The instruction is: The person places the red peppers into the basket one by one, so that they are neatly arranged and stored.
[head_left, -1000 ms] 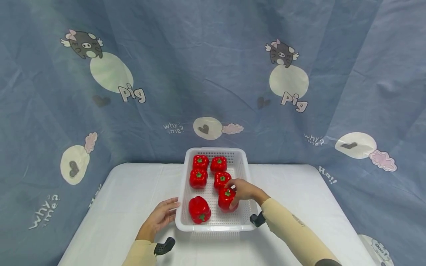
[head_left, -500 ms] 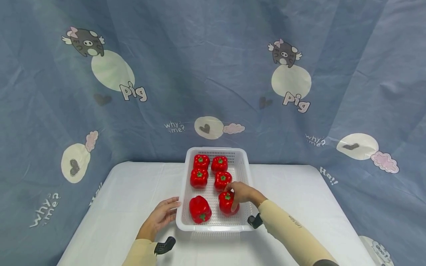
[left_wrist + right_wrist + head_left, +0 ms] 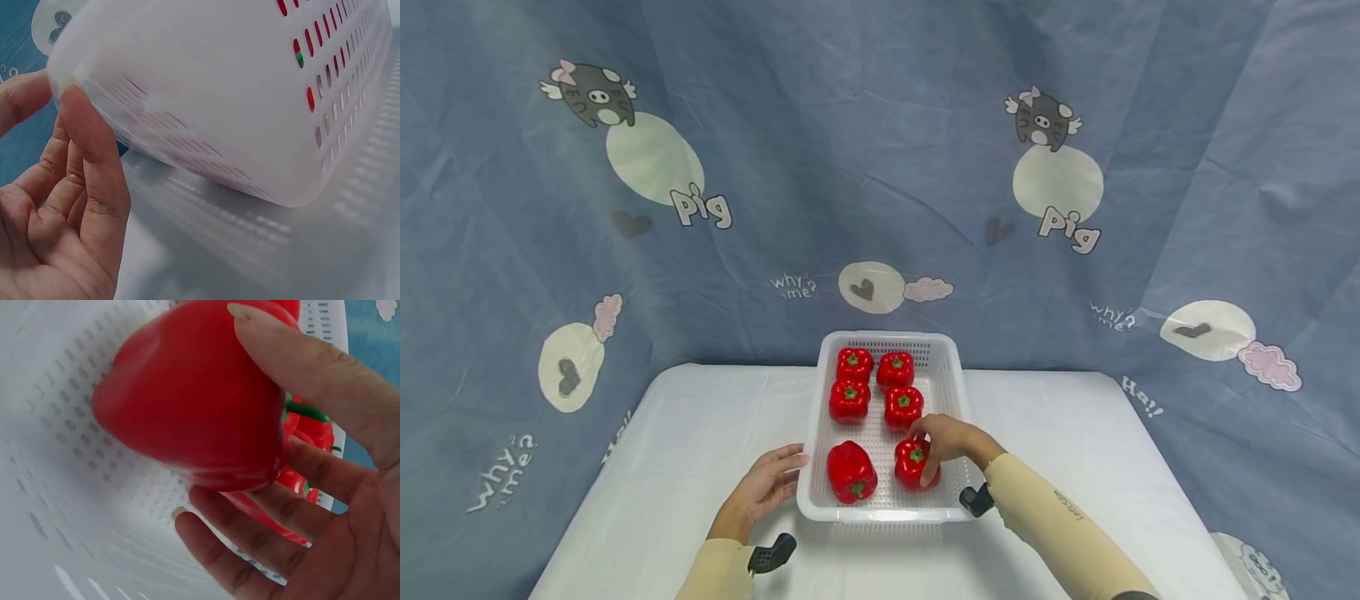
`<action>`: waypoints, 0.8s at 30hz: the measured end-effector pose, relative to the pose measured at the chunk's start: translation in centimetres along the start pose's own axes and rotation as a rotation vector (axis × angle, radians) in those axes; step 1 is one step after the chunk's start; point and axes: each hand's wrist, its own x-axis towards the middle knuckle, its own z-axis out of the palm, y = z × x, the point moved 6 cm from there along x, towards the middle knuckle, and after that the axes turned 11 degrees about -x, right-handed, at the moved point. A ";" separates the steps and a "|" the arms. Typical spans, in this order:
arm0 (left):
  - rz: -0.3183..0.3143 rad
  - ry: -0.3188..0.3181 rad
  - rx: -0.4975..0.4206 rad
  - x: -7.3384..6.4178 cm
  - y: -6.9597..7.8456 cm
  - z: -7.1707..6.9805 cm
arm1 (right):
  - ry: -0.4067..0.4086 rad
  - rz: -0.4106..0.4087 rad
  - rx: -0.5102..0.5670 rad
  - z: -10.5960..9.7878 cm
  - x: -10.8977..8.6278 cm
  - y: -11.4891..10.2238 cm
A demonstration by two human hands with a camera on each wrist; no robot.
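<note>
A white perforated plastic basket (image 3: 883, 514) stands on the table with several red bell peppers inside. My right hand (image 3: 951, 442) holds a bell pepper (image 3: 912, 465) at the basket's near right, its green stem facing up. In the right wrist view, the thumb lies on one side of this pepper and fingers on the other; the little finger stands apart. Beside it at the near left, another bell pepper (image 3: 852, 472) lies tilted, stem toward me. At the basket's left rim, the thumb and a finger of my left hand (image 3: 75, 169) pinch the edge.
Behind the held pepper, upright bell peppers stand in two columns, including one at the middle right (image 3: 903, 408) and one at the back left (image 3: 854, 365). A white-covered table (image 3: 700, 442) lies beneath, with a blue printed curtain (image 3: 880, 167) behind it.
My right hand has moved the bell pepper slightly toward the basket's near side, away from the pepper behind it. The left hand keeps its place at the rim.
</note>
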 end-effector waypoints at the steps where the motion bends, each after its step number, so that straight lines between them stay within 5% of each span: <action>1: -0.002 0.007 -0.001 0.0 0.0 0.0 | -0.004 0.001 -0.004 0.0 0.0 0.0; 11: -0.010 -0.006 -0.011 -0.2 0.2 0.2 | -0.014 -0.021 0.011 -0.3 -0.6 0.0; 24: -0.004 0.063 0.058 -0.5 0.4 0.4 | 0.076 -0.107 0.244 -2.2 -2.5 1.2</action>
